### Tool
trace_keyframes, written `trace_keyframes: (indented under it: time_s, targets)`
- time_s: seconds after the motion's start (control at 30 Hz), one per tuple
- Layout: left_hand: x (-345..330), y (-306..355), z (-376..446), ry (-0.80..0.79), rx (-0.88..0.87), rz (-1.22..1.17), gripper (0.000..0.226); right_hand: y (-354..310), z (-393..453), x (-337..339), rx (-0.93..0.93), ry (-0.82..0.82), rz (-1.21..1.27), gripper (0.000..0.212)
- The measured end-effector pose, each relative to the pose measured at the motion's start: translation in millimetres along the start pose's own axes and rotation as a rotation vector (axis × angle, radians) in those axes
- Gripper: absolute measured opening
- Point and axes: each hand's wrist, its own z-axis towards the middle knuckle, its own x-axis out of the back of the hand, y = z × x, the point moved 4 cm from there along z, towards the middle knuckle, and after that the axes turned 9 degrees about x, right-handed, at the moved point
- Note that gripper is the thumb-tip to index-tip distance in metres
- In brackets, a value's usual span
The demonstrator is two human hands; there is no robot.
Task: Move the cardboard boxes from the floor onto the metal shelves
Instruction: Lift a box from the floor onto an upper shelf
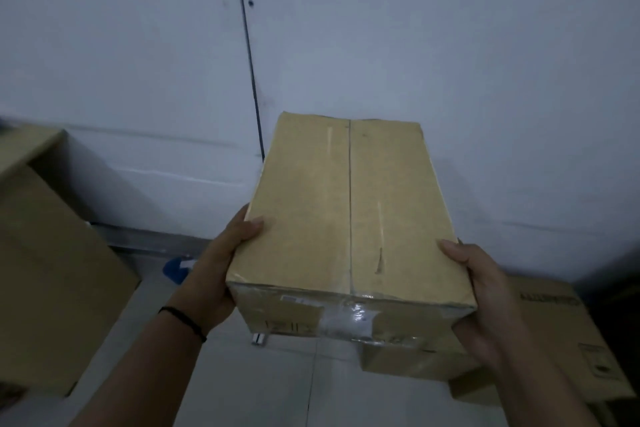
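Outstretched, both hands [221, 263] gripping box [349, 218].

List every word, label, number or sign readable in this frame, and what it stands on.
No text can be read here.
Held box: a white label and dark printed marks on its near face, too blurred to read.
Box on the floor at right: a dark printed word and a small label, both blurred.

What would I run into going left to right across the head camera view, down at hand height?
Large cardboard box on the left → blue object on the floor → left hand → held box → right hand → printed box on the floor at right.
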Motion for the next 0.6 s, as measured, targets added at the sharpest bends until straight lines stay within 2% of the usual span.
trace_keyframes:
  time_s: [0.1,0.13,0.23,0.4,0.6]
  targets:
    - [-31,43,-32,-0.023,-0.024,0.019,0.089,-54,-26,-20,0.057,0.005,0.005,0.052]
    - [-43,57,-44,-0.035,-0.037,0.026,0.088,-71,-35,-27,0.077,0.018,-0.001,0.054]
    - [-73,93,-70,-0.053,-0.083,0.021,0.051,-115,-56,-45,0.134,0.031,-0.008,0.060]
    - [-116,145,-109,-0.072,-0.214,0.057,0.046,-182,-92,-66,0.267,-0.023,-0.030,0.042]
    - [-166,170,-140,-0.173,-0.281,0.010,0.045,-233,-132,-63,0.378,-0.045,-0.031,0.038]
